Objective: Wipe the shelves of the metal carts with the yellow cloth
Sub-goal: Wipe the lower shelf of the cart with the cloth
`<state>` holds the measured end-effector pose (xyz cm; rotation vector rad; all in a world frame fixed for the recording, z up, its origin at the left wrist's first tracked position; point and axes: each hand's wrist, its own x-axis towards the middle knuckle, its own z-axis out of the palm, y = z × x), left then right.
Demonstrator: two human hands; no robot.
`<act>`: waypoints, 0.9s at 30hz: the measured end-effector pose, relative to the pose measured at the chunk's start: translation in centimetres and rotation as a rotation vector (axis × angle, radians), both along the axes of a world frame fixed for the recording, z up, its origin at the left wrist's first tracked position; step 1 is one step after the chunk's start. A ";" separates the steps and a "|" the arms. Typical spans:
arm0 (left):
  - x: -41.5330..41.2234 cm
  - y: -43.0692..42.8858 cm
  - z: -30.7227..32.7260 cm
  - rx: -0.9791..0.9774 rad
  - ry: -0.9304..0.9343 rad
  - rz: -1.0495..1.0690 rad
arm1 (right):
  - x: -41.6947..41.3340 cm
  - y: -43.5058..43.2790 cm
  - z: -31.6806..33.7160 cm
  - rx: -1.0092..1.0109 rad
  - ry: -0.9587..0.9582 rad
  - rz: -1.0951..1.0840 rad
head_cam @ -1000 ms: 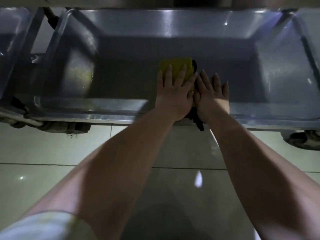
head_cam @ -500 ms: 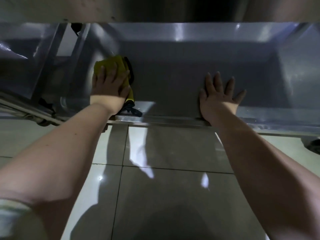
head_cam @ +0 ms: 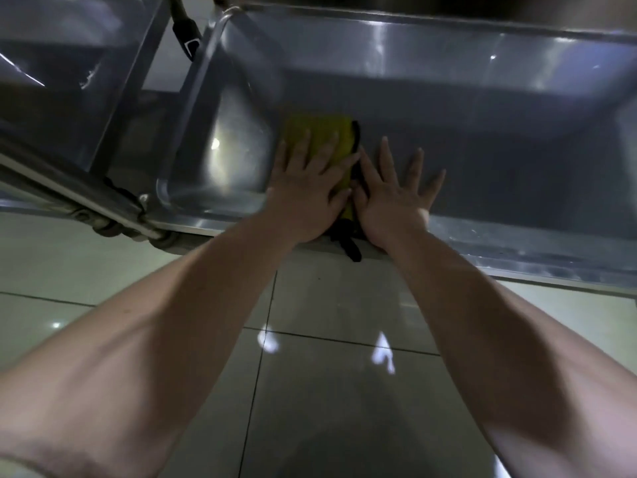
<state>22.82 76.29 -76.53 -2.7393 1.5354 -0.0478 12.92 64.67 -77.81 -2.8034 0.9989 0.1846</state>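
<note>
A yellow cloth [head_cam: 324, 131] with a black edge lies flat on the low shelf [head_cam: 499, 160] of a metal cart. My left hand [head_cam: 306, 191] presses down on the cloth with its fingers spread, covering the near half of it. My right hand [head_cam: 393, 191] rests flat on the bare shelf right beside the cloth, fingers apart, its thumb side touching the cloth's black edge. A black strip of the cloth hangs over the shelf's front rim [head_cam: 517, 263].
A second metal cart [head_cam: 69, 98] stands close on the left, its frame touching this one near a caster [head_cam: 103, 229]. The upper shelf's edge [head_cam: 413, 5] overhangs at the top. Glossy pale floor tiles [head_cam: 327, 374] lie below my arms.
My left hand has slid the cloth from the shelf's left end back towards the right, meeting my right hand. The right hand stayed flat on the shelf.
</note>
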 end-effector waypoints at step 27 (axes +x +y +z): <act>4.5 12.7 0.9 0.069 0.109 0.278 | -0.4 0.2 0.0 -0.037 -0.026 -0.051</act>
